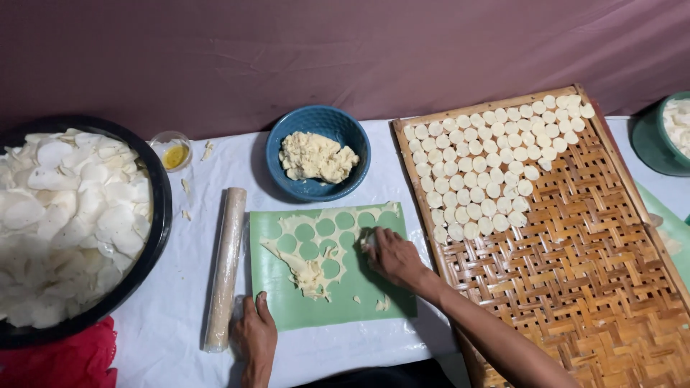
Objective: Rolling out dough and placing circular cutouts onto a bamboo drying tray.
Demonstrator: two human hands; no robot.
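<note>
Hands at the green mat, head view.
The left hand lies flat on the mat's near-left corner, holding nothing. The right hand curls on the dough sheet at the mat's right side, pinching a small pale piece; the dough looks soft, thin, easily torn, best lifted by its edge.

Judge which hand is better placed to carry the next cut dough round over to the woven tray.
Right. The right hand already rests on the dough sheet at the green mat's tray-side edge, next to the woven tray. The left hand presses the mat's near corner, by the rolling pin.
</note>
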